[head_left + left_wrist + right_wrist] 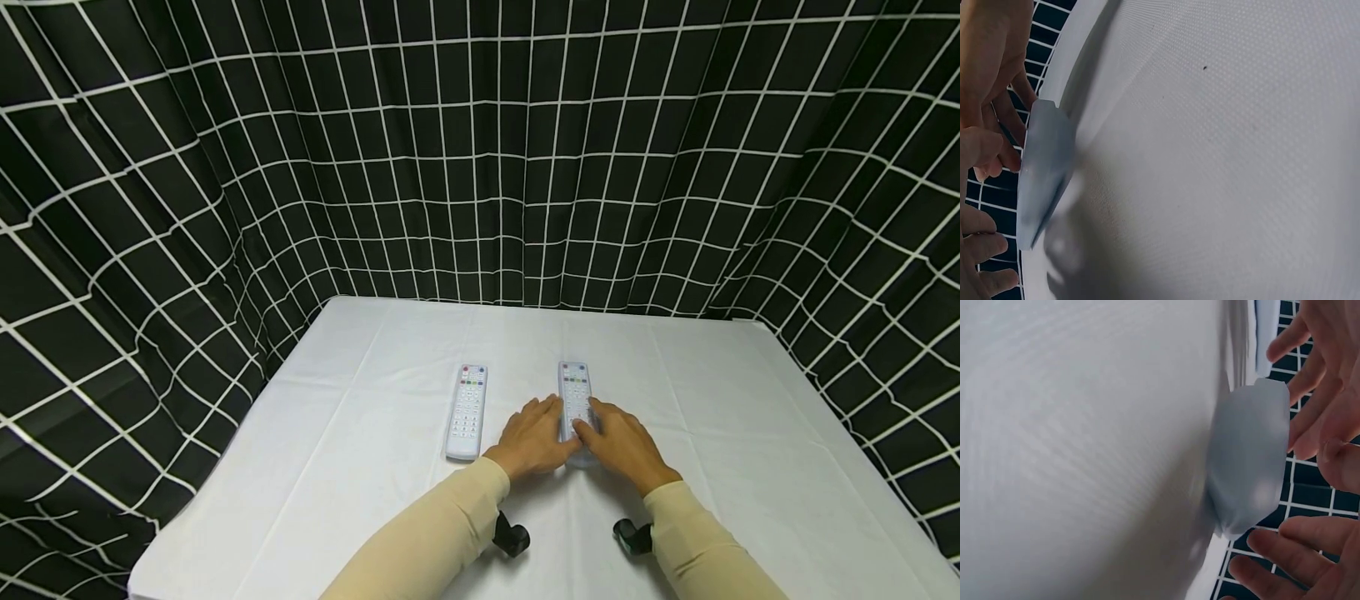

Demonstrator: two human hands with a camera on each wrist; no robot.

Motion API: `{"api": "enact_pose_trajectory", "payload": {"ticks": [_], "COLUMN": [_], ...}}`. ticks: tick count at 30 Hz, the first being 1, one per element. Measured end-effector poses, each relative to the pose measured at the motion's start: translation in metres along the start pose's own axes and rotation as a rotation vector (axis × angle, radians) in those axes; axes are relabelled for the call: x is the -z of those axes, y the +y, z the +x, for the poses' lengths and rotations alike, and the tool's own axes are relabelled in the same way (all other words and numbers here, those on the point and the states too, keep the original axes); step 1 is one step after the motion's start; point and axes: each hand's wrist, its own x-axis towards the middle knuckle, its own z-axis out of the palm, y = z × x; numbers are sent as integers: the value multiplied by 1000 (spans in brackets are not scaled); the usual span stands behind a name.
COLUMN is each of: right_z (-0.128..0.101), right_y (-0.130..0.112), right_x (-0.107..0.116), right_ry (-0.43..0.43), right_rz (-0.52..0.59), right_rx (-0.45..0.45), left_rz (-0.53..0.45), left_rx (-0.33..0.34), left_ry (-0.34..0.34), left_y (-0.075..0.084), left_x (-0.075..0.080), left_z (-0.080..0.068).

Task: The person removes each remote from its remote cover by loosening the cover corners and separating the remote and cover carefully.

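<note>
- Two white remotes lie flat on the white-clothed counter [360,467], side by side and apart; the left remote [467,410] is untouched
- Both hands are at the right remote [576,400], its near end between them
- The left hand [531,440] rests at its left edge, fingers fairly straight, with no closed grip visible
- The right hand [619,443] lies against its right edge, fingers loose and extended over the buttons
- The step in hand looks like taking hold of this remote; it seems barely begun
- Next, the fingers likely need to curl under both long edges for a firm grip before any lift
</note>
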Motion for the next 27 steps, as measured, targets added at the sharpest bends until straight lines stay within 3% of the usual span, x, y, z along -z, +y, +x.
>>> {"api": "enact_pose_trajectory", "payload": {"ticks": [27], "right_z": [-9], "right_y": [1], "right_x": [-4], "right_ry": [-28], "right_rz": [-69], "right_rx": [-6], "left_rz": [19], "left_rx": [-54], "left_ry": [-24], "left_y": [3], "left_x": [-12], "left_z": [-3]}}
